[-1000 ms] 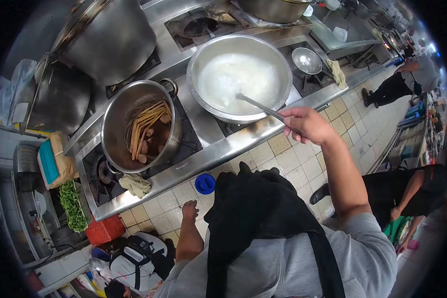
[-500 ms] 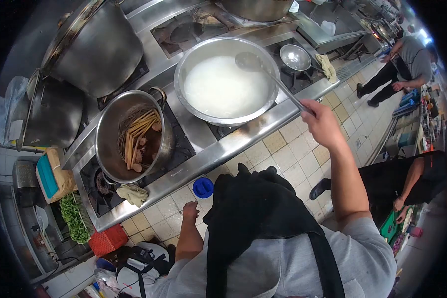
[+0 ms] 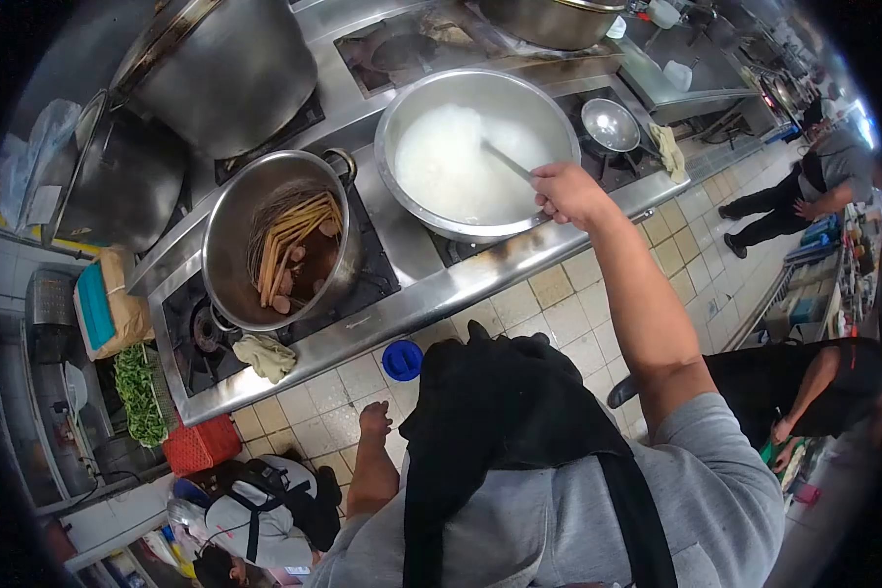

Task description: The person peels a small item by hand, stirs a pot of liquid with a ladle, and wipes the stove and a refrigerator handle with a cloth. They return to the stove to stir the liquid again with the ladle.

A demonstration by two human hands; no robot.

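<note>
My right hand [image 3: 565, 194] grips the end of a metal ladle [image 3: 506, 159] over a wide steel bowl [image 3: 390, 186]. Thick white liquid [image 3: 441, 169] fills much of the bowl, and the ladle's head is sunk in it, out of sight. Nearer my left side stands a tall steel pot [image 3: 220, 260] holding brown liquid, long brown sticks [image 3: 289, 230] and a few roundish pieces. My left hand [image 3: 374, 419] hangs below the stove edge with loosely curled fingers, holding nothing, close to a round blue object [image 3: 402, 360] on the floor.
Large pots [image 3: 225, 78] stand at the back left. A small metal bowl [image 3: 611, 124] rests on the right burner, beside a folded cloth [image 3: 667, 152]. Another cloth [image 3: 265, 358] lies at the front left edge. Co-workers [image 3: 823, 392] stand at the right; another person [image 3: 265, 519] is low on the left.
My right hand has moved forward and left, closer to the bowl. The ladle's head, seen at the liquid's surface before, is now under it. My left hand has hardly moved.
</note>
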